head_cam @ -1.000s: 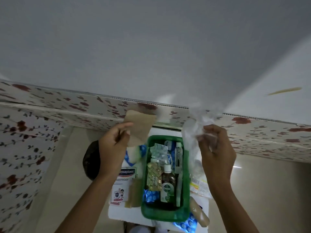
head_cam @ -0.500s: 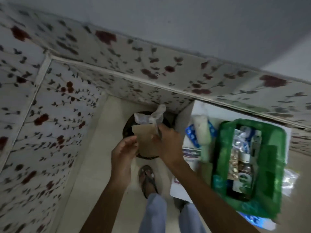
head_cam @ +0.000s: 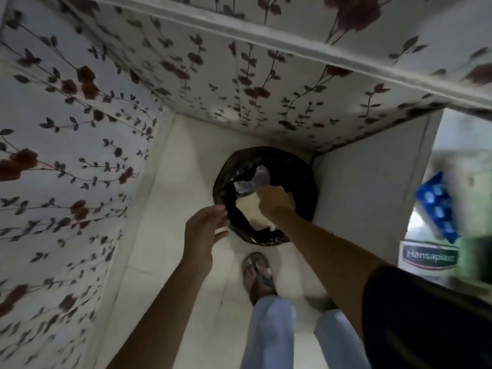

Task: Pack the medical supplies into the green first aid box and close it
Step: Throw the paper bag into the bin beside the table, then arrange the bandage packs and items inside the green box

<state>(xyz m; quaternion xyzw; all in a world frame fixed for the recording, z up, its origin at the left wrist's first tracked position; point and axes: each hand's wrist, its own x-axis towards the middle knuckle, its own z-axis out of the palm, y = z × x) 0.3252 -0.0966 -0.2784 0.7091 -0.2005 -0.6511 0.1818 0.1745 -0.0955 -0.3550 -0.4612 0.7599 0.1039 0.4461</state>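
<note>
My right hand (head_cam: 275, 201) reaches down over a round bin lined with a black bag (head_cam: 290, 169) in the floor corner. It grips a tan paper wrapper (head_cam: 251, 210) together with a crumpled clear plastic wrapper (head_cam: 251, 181), both over the bin's mouth. My left hand (head_cam: 203, 230) hovers open just left of the bin's rim, holding nothing. At the far right edge a blue blister pack (head_cam: 438, 206) and a white Hansaplast box (head_cam: 428, 258) lie on the white table. Only a blurred green sliver of the first aid box (head_cam: 476, 251) shows beside them.
Floral tiled walls (head_cam: 80, 129) close in the corner on the left and behind the bin. The white table's side panel (head_cam: 367, 187) stands right of the bin. My sandalled foot (head_cam: 259, 275) and pale trouser legs are on the tiled floor just below it.
My view swung from the table down to the floor corner. The wrappers passed into my right hand, which lowered them over the bin. My left hand let go and opened.
</note>
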